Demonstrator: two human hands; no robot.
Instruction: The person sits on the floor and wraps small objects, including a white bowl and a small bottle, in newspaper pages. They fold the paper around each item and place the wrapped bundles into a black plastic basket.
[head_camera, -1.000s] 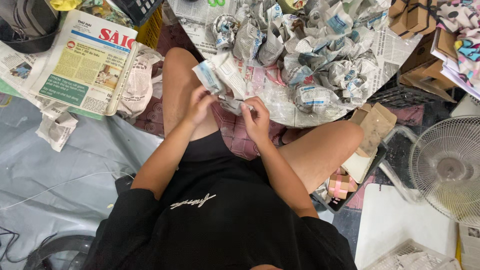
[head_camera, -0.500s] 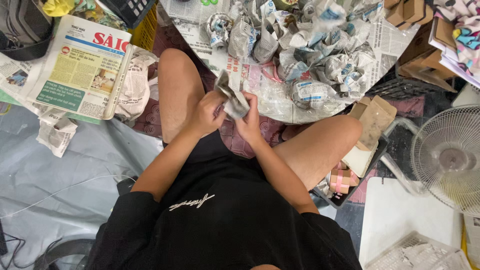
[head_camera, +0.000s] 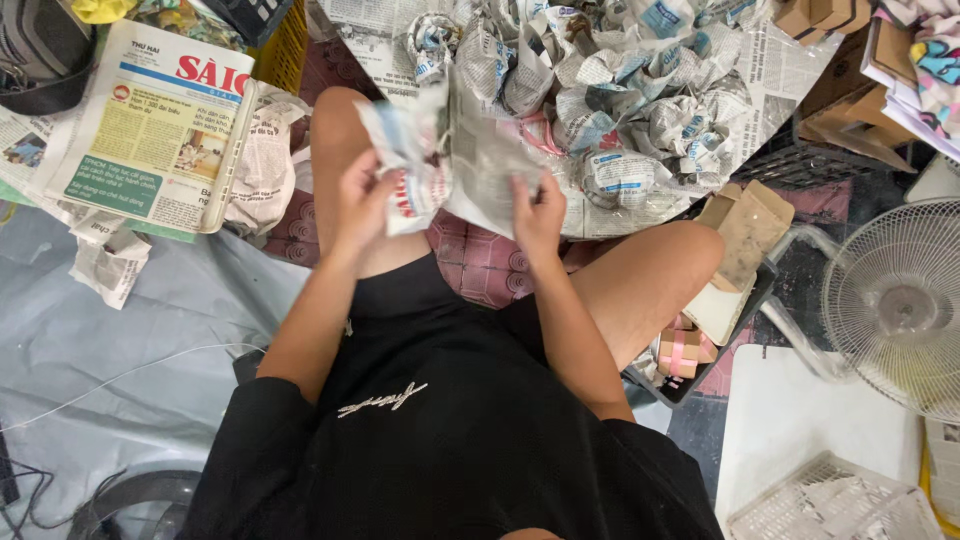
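newspaper sheet (head_camera: 470, 170): crumpled matt paper; fan (head_camera: 905, 305): white plastic grille

Floor: a grey plastic sheet (head_camera: 120, 350) covers the left side; a dark red patterned mat (head_camera: 480, 265) lies in the middle.
Right: a white electric fan (head_camera: 895, 305) stands beside a white basket (head_camera: 830, 505).
Light: even and soft.

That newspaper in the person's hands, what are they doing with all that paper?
A person sits cross-legged on the floor, holding a crumpled sheet of newspaper between both hands. The left hand pinches one side and the right hand the other, above the lap. Ahead lies a heap of newspaper bundles already wrapped into lumps. A folded stack of newspaper lies to the left, and a white fan stands at the right.
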